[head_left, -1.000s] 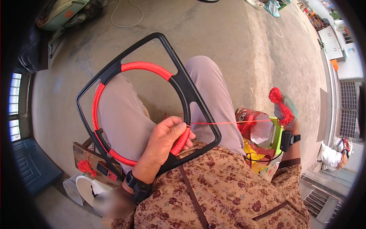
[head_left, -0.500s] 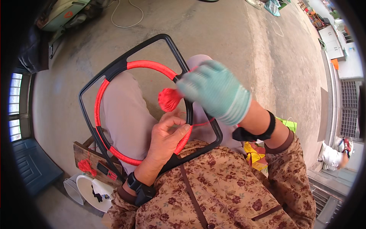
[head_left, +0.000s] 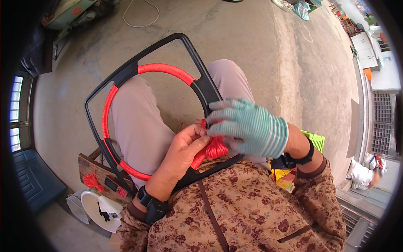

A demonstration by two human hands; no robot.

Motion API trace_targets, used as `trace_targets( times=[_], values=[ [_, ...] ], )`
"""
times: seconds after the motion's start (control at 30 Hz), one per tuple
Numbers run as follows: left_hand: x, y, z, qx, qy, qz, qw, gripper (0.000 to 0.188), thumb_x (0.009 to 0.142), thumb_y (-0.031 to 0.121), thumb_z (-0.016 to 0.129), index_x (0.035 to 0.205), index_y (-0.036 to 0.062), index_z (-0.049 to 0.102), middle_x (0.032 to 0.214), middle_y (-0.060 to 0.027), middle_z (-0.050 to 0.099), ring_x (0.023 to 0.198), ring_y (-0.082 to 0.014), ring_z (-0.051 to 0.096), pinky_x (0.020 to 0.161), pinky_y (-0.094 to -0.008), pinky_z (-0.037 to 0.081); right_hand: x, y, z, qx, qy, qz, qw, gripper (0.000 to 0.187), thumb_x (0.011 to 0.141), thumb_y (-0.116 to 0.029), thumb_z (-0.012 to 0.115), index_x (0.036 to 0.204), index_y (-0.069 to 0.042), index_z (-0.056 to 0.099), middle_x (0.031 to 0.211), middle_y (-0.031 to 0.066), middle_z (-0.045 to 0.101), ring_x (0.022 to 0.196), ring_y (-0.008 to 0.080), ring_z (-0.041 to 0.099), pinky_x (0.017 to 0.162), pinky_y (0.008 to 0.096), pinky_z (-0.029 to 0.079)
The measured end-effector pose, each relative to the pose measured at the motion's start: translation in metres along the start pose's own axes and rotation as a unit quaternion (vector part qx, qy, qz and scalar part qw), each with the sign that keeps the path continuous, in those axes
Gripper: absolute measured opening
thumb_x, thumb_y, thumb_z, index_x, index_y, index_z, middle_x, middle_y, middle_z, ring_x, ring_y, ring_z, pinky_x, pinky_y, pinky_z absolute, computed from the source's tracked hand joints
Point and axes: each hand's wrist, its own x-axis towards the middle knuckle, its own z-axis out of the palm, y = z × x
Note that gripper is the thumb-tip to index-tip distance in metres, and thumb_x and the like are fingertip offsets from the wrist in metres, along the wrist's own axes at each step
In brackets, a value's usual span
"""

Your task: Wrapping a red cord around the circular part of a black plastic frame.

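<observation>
A black frame with an inner ring rests across my lap. Red cord is wound tightly over several stretches of the ring, with black parts bare between them. My bare left hand pinches the ring's lower right side between thumb and fingers. Beside it, my right hand, in a striped green glove, is closed round a looped bundle of red cord. The bundle hangs under the gloved fingers, close to the left thumb. Those fingers are slightly blurred, and they hide part of the ring.
At left, a wooden stool carries a red cord hank and a small phone. A white basin stands below it. Close to my right forearm are a green basket and a yellow bag.
My right hand has brought the cord bundle from inside the ring over to the ring's right side and lower, beside my left hand. The left hand keeps its pinch.
</observation>
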Motion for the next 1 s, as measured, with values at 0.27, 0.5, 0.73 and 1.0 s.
trace_targets(
  times=[0.27,0.5,0.73,1.0],
  values=[
    [0.000,0.007,0.008,-0.087,-0.009,-0.035,0.995,0.012,0.096,0.012,0.048,0.090,0.0035,0.054,0.088,-0.0027,0.060,0.078,-0.0084,0.058,0.067,-0.0212,0.049,-0.017,-0.020,0.010,0.207,0.181,0.035,0.961,0.036,0.073,-0.015,0.071,0.106,-0.007,0.061,0.116,0.0127,0.057,0.116,0.0325,0.050,0.099,0.0431,0.038],
    [-0.003,0.015,0.003,0.025,0.007,-0.098,0.995,0.020,0.096,0.020,0.051,0.089,0.0017,0.055,0.083,-0.0092,0.064,0.064,-0.0123,0.062,0.056,-0.0232,0.051,-0.115,0.010,-0.003,0.814,0.318,0.185,0.449,0.052,0.090,-0.047,0.054,0.111,0.000,0.052,0.066,0.0022,0.052,0.054,0.0130,0.051,0.046,0.0272,0.041],
    [-0.002,0.010,0.002,-0.035,0.010,-0.094,0.995,0.018,0.095,0.019,0.052,0.092,0.0016,0.054,0.084,-0.0113,0.065,0.065,-0.0142,0.063,0.057,-0.0244,0.053,-0.222,0.034,0.006,0.652,0.410,0.302,0.562,0.036,0.095,-0.038,0.048,0.108,-0.004,0.051,0.060,-0.0010,0.045,0.043,0.0086,0.038,0.039,0.0248,0.030],
    [0.001,0.010,0.002,-0.052,0.018,-0.072,0.996,0.013,0.094,0.016,0.053,0.091,0.0037,0.053,0.080,-0.0139,0.065,0.059,-0.0163,0.063,0.050,-0.0252,0.052,-0.159,0.081,-0.015,0.520,0.499,0.490,0.490,0.035,0.090,-0.035,0.059,0.109,-0.006,0.055,0.073,0.0028,0.057,0.056,0.0111,0.053,0.050,0.0250,0.045]
  ],
)
